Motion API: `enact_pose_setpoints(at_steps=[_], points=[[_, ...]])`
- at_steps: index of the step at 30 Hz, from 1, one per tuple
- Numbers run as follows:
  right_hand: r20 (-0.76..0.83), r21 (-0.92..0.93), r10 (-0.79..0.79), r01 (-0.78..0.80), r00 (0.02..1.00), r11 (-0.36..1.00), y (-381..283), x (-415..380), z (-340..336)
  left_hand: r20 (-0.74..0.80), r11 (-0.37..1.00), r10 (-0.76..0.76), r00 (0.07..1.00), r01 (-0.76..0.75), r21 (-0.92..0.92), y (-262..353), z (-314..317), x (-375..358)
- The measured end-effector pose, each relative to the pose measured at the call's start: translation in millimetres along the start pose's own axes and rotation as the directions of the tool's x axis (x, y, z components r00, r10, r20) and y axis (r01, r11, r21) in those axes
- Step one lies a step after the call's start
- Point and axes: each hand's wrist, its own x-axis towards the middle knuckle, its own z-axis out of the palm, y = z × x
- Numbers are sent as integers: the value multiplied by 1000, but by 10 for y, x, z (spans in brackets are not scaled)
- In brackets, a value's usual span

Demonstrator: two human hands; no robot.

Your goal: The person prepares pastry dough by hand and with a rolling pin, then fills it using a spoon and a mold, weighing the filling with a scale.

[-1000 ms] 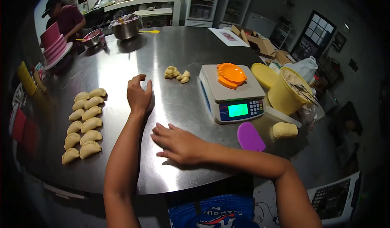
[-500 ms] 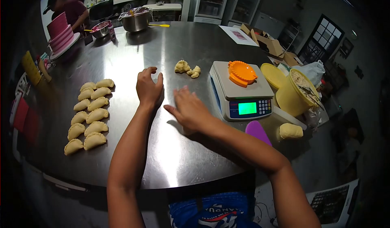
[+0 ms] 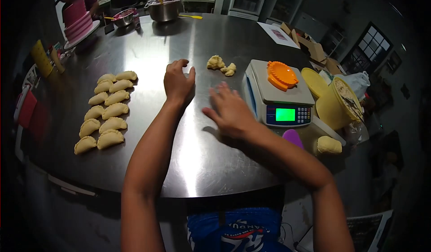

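Observation:
My left hand (image 3: 179, 84) is over the steel table, its fingers loosely bent and the thumb held apart, with nothing visible in it. To its right, my right hand (image 3: 230, 110) hovers palm down with spread, slightly blurred fingers, and it is empty too. Just beyond the right hand lie crumbly lumps of dough (image 3: 216, 63). A digital kitchen scale (image 3: 280, 92) stands to the right, its display lit green. On the scale's plate rests an orange dumpling mould (image 3: 283, 75). Crimped half-moon pastries (image 3: 116, 110) form two rows on the left.
Right of the scale stand a yellow tub (image 3: 334, 103) and its lid (image 3: 315, 82). A dough block (image 3: 329, 145) and a purple scraper (image 3: 293, 138) lie nearer. At the back are a steel pot (image 3: 164, 10), a pink tiered cake (image 3: 78, 23) and another person (image 3: 91, 0).
The camera view has shifted, so the table and everything on it appear farther right and higher. Both hands keep nearly the same pose above the table.

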Motion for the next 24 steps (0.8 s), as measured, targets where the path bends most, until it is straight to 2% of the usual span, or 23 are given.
enact_pose_setpoints(at_steps=[1,2,4,5,6,7,8,9,10,12,13,15,16,18,19,23,24], points=[[-71,27,-29,31,997,999,-100,51,87,2,1000,-5,1000,5,-5,22,-16,-6],[-8,201,-20,21,1000,979,-235,45,107,3,1000,-11,1000,11,-5,38,-38,-9],[25,477,-168,136,985,868,-385,-90,167,4,1000,-7,1000,7,-9,39,-38,-7],[26,483,-177,143,984,864,-416,-173,143,1,1000,-11,1000,11,-15,18,-41,-13],[124,715,-157,22,980,698,-391,-291,55,-21,999,-6,1000,5,-33,-8,-16,-13],[230,870,-166,-126,959,476,-353,-386,-76,-25,1000,5,1000,-6,-21,-4,-17,-9],[312,938,-99,-290,945,189,-347,-465,-301,-29,1000,15,999,-16,-12,-3,-9,-5],[115,954,-190,-55,975,294,-77,-425,-299,-32,1000,24,999,-25,-12,-23,20,7],[48,940,-196,23,979,341,118,-347,-350,-30,1000,16,999,-17,-13,-38,28,4],[21,795,-163,83,986,601,173,-237,-576,-33,1000,26,999,-26,-8,-21,45,11],[14,795,-154,82,988,600,157,-240,-530,-22,1000,28,999,-28,-1,-11,32,12],[90,635,-180,83,980,768,3,-171,-307,-19,999,32,999,-32,-6,-17,22,12],[63,582,-181,111,981,806,-149,-231,-181,-24,1000,21,999,-22,-5,-22,17,7],[-62,312,-409,407,911,858,-326,-284,-6,-38,1000,24,999,-24,-2,-26,14,11],[-25,174,-456,453,890,875,-382,-337,-21,-38,1000,25,999,-25,-6,-32,14,4],[-21,308,-402,389,915,868,-281,-361,49,-31,1000,20,999,-20,-8,-20,12,-2],[13,358,-355,327,935,874,-242,-302,11,-24,1000,14,1000,-14,-12,-1,22,3]])
